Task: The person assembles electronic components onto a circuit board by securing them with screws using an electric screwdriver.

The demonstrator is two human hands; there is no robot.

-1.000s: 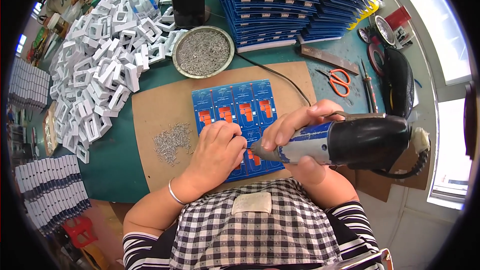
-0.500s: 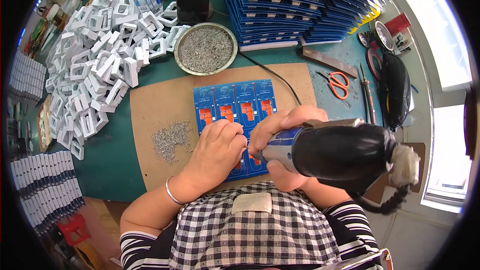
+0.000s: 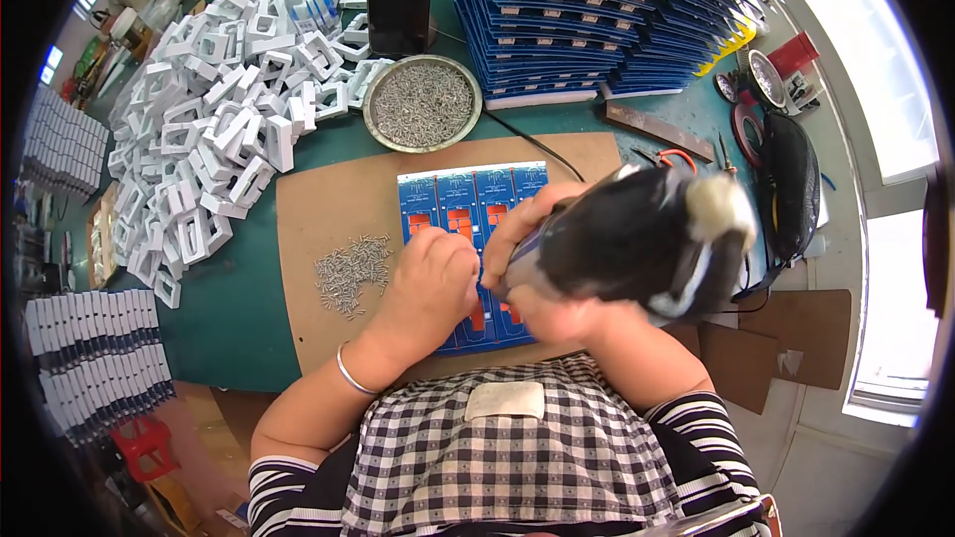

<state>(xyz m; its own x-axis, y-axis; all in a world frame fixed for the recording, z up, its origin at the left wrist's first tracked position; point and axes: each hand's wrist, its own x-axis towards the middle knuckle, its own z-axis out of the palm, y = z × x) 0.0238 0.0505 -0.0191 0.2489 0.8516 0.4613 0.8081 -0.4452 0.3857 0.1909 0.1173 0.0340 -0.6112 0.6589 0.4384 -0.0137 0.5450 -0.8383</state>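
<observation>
My right hand (image 3: 547, 313) is wrapped round a black and blue electric screwdriver (image 3: 617, 244), blurred and tilted with its front end toward the board. Under both hands lies a blue circuit board panel (image 3: 473, 184) with orange-red patches. My left hand (image 3: 433, 283) rests on the panel's left half, fingertips pinched together close to the screwdriver's front end. Whatever is between those fingertips is too small and hidden to make out. Beside my left hand, small silvery screws (image 3: 353, 273) lie loose on a brown cardboard sheet (image 3: 308, 209).
A metal bowl (image 3: 378, 129) full of small screws stands behind the sheet. White plastic frames (image 3: 204, 139) are heaped at left, stacked blue boards (image 3: 557, 30) at the back. A metal bar (image 3: 657, 129), orange-handled pliers (image 3: 679, 155) and a black pouch (image 3: 791, 184) lie at right.
The screwdriver's rear end has swung toward me and up into blur, and my right hand has turned with it. My left hand stays pinched at the board. The whole view has shifted slightly.
</observation>
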